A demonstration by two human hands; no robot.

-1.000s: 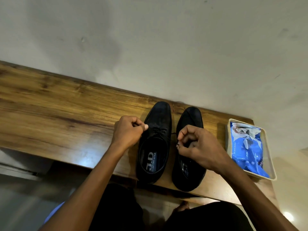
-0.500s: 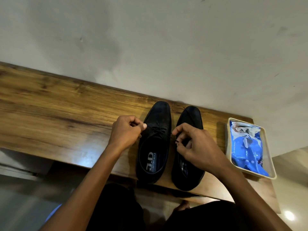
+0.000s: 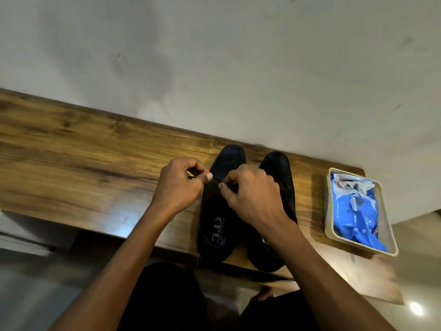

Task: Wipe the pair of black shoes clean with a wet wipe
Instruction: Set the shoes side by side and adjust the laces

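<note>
Two black lace-up shoes stand side by side on the wooden table [image 3: 71, 149], toes toward the wall. The left shoe [image 3: 218, 223] shows its printed insole; the right shoe [image 3: 278, 168] is partly hidden by my right forearm. My left hand [image 3: 179, 185] is at the left shoe's left side, fingers curled, pinching a thin black lace. My right hand [image 3: 250, 194] hovers over the left shoe's lacing, thumb and fingers pinching the lace's other end. A blue wet wipe pack [image 3: 355, 206] lies in a cream tray [image 3: 330, 225] to the right.
The table's back edge meets a plain grey wall. Its right end stops just past the tray. The shoes' heels reach the near edge, above my dark-clothed legs and the floor.
My right hand has moved left from the right shoe to over the left shoe's lacing. My left hand has stayed in place, still pinching.
</note>
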